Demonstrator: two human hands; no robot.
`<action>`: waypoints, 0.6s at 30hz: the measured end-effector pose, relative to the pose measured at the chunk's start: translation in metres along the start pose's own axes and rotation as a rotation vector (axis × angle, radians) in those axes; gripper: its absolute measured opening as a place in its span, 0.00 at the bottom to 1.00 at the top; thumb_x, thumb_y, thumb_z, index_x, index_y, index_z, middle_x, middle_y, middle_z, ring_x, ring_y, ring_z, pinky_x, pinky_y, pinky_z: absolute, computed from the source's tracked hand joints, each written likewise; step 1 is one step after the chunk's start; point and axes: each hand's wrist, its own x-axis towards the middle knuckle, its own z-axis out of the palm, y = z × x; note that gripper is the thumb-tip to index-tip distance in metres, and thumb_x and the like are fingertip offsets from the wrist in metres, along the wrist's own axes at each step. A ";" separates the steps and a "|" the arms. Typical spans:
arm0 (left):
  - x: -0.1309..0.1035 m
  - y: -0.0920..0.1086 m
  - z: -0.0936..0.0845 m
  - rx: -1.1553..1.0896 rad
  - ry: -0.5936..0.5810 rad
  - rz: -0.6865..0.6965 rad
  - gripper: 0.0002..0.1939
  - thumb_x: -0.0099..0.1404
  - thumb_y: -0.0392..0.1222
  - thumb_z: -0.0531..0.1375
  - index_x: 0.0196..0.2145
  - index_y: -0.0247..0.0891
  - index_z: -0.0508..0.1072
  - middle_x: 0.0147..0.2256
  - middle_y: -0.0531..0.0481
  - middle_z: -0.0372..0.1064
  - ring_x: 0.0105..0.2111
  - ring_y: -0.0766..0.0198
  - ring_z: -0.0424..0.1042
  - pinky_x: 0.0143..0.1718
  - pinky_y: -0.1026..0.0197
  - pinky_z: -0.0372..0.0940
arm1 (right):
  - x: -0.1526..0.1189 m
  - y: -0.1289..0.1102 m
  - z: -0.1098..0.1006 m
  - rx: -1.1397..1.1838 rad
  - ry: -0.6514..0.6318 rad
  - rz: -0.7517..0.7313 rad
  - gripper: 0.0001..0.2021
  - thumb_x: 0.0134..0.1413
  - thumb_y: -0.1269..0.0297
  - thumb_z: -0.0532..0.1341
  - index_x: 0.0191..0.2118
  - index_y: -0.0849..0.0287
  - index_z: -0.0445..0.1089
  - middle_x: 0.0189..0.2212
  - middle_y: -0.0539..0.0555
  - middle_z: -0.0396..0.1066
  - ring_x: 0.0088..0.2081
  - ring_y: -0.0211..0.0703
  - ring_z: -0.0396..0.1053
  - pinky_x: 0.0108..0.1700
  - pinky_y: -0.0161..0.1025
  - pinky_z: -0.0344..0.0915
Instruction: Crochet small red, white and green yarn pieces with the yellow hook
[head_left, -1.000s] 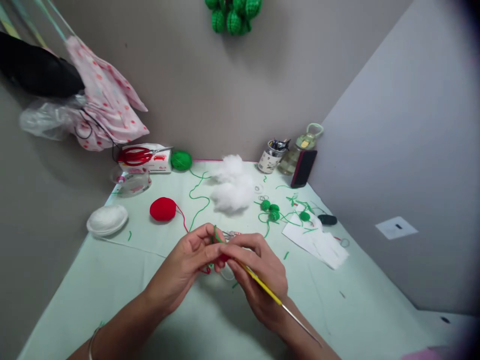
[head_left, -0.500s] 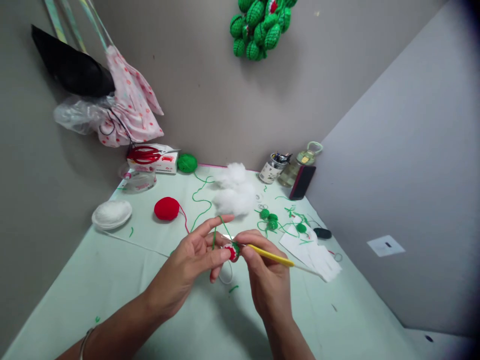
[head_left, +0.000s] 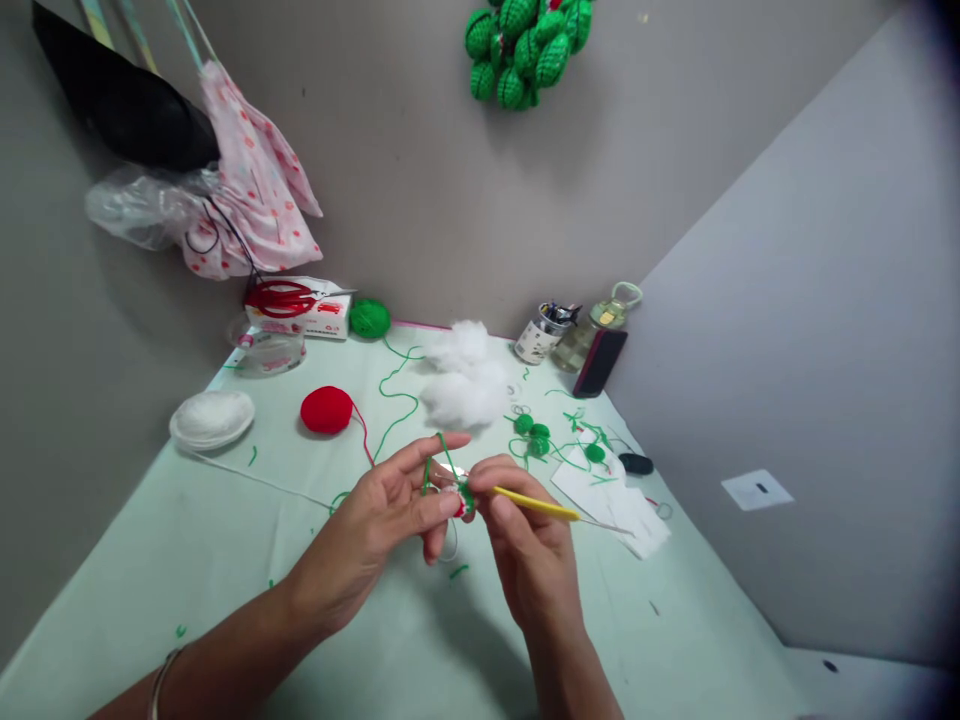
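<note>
Between thumb and fingers, my left hand (head_left: pixel 397 505) pinches a small crochet piece (head_left: pixel 463 500) in red, white and green. Green yarn (head_left: pixel 442 455) runs over its raised index finger and down to the piece. My right hand (head_left: pixel 529 530) grips a crochet hook by its yellow handle (head_left: pixel 536 503). The hook's tip is at the piece's green edge, partly hidden by fingers. Both hands are close together above the table. A thin white loop of yarn hangs below the piece.
On the table (head_left: pixel 360 640) are a red yarn ball (head_left: pixel 326 410), white yarn (head_left: pixel 212 419), green yarn (head_left: pixel 370 319), white stuffing (head_left: pixel 465 385) and small green crochet balls (head_left: pixel 538 445). Scissors (head_left: pixel 281 298) rest on a box. A phone (head_left: pixel 601 363) leans by a bottle (head_left: pixel 592 335).
The camera view has shifted slightly, moving the surroundings a little left and up. The hook and crochet piece have turned slightly in my fingers; both hands keep their grip.
</note>
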 end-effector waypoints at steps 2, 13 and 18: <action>0.000 0.000 0.000 0.005 0.004 0.001 0.27 0.65 0.45 0.70 0.61 0.47 0.72 0.32 0.58 0.67 0.24 0.74 0.65 0.32 0.64 0.61 | -0.002 0.001 -0.001 -0.047 0.006 -0.040 0.07 0.66 0.60 0.63 0.43 0.48 0.81 0.38 0.52 0.73 0.40 0.40 0.69 0.43 0.39 0.68; -0.004 0.000 0.003 0.023 -0.018 -0.011 0.30 0.65 0.43 0.69 0.64 0.45 0.69 0.38 0.52 0.72 0.23 0.74 0.64 0.30 0.62 0.62 | 0.000 -0.005 0.005 0.107 0.134 -0.018 0.07 0.64 0.59 0.65 0.38 0.52 0.81 0.36 0.54 0.79 0.32 0.39 0.72 0.35 0.38 0.72; -0.005 0.000 0.004 0.010 -0.013 0.016 0.26 0.65 0.42 0.69 0.59 0.45 0.73 0.38 0.54 0.68 0.23 0.75 0.65 0.25 0.66 0.63 | 0.002 -0.011 0.006 0.173 0.138 -0.004 0.11 0.68 0.60 0.62 0.36 0.55 0.78 0.33 0.52 0.78 0.30 0.37 0.73 0.33 0.36 0.72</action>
